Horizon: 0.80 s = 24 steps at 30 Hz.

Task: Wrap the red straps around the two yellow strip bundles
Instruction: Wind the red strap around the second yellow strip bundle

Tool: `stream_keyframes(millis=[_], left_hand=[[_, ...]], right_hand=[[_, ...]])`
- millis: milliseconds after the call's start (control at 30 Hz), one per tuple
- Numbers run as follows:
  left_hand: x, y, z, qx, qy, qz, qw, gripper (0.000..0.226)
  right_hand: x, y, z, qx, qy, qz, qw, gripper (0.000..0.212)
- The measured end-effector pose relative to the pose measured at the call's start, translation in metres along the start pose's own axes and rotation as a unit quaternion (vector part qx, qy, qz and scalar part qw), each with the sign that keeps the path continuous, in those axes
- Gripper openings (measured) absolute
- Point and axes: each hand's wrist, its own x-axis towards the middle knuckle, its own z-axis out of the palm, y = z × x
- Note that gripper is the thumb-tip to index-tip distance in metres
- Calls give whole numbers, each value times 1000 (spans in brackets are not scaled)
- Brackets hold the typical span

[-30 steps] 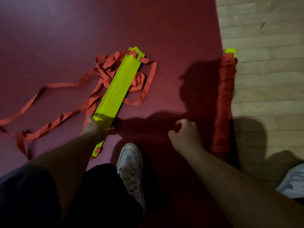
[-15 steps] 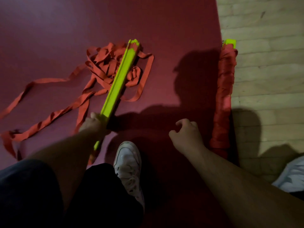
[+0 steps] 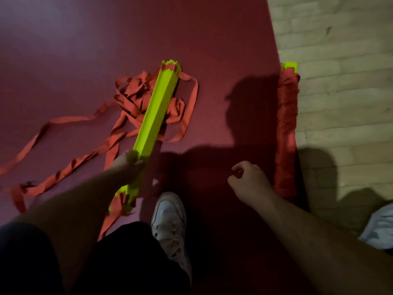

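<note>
A matte maroon mat (image 3: 148,39) is covering most of the scene, its straight right edge meeting pale wooden floorboards (image 3: 340,103); the mat's broad upper stretch is lying open. Loose red straps (image 3: 63,124), flat woven ribbon, are sprawling in loops and long tails at left, one tail running off the left edge of the view. A long, stacked yellow strip bundle (image 3: 157,109) is slanting across that tangle, ridged far end pointing away, near end partly hiding behind a forearm (image 3: 85,199). A second bundle (image 3: 286,128), wound tight in red strap with only a yellow tip showing, is lying along the mat's right edge, well apart. The left hand (image 3: 127,167) is gripping the bare bundle near its lower end, fingers (image 3: 136,161) clamped around it. The right hand (image 3: 248,182) is hovering just beside the wrapped bundle, loosely curled on nothing. A white laced shoe (image 3: 169,218) is standing between the arms. A pale object (image 3: 378,226) is being cut off at right, too dim to identify.
</note>
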Motion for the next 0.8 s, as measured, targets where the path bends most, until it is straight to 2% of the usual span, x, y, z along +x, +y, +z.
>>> stream_keyframes(millis=[100, 267, 400, 533, 567, 633, 667, 733, 800], left_hand=[[-14, 45, -34, -96, -30, 26, 995, 44], [-74, 143, -101, -191, 3, 108, 976, 19], [-154, 222, -147, -232, 35, 210, 949, 47], [-232, 273, -165, -157, 122, 306, 931, 62], [-249, 282, -166, -115, 152, 317, 929, 63], [-271, 291, -164, -23, 218, 325, 920, 53], [-278, 294, -164, 15, 249, 335, 909, 46], [-294, 297, -170, 79, 289, 354, 886, 39], [-313, 301, -180, 158, 308, 360, 867, 30]], right_hand=[[-6, -8, -26, 1, -3, -15, 1000, 22], [-40, -52, -109, 26, 19, -113, 993, 13], [-92, -84, -187, 161, 17, -182, 970, 21], [-165, -99, -261, 368, 27, -200, 907, 29], [-185, -96, -275, 376, 57, -210, 901, 33], [-215, -84, -288, 262, 198, -270, 905, 40], [-227, -78, -292, 179, 278, -318, 889, 39], [-254, -75, -300, 33, 366, -451, 813, 26], [-272, -78, -308, -111, 423, -557, 706, 22]])
